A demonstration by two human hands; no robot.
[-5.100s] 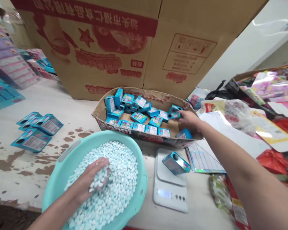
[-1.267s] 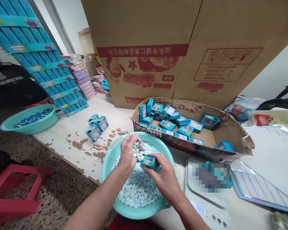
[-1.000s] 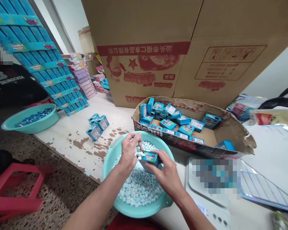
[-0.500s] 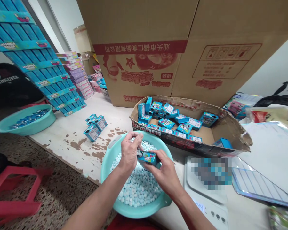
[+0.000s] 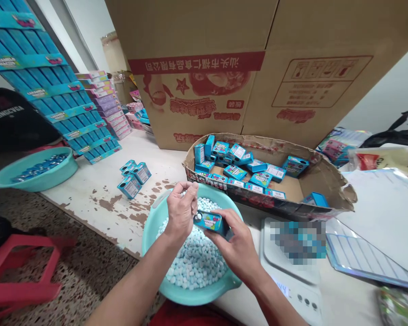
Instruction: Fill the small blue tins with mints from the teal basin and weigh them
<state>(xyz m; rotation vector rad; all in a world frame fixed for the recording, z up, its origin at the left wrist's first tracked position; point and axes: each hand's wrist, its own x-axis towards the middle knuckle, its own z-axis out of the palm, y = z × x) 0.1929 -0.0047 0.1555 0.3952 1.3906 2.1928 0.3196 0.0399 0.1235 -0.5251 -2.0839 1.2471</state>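
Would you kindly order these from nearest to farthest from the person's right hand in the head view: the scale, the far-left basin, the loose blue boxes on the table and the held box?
1. Held box: in the right hand.
2. Scale: to the right.
3. Loose blue boxes: left, past the near basin.
4. Far-left basin: by the left edge.

Basin [image 5: 190,297] before tray [image 5: 321,188], perhaps touching

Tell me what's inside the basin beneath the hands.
Small white and pale-blue pellets lie in the basin. The left hand, right hand and blue box hide some; anything below the top layer is covered.
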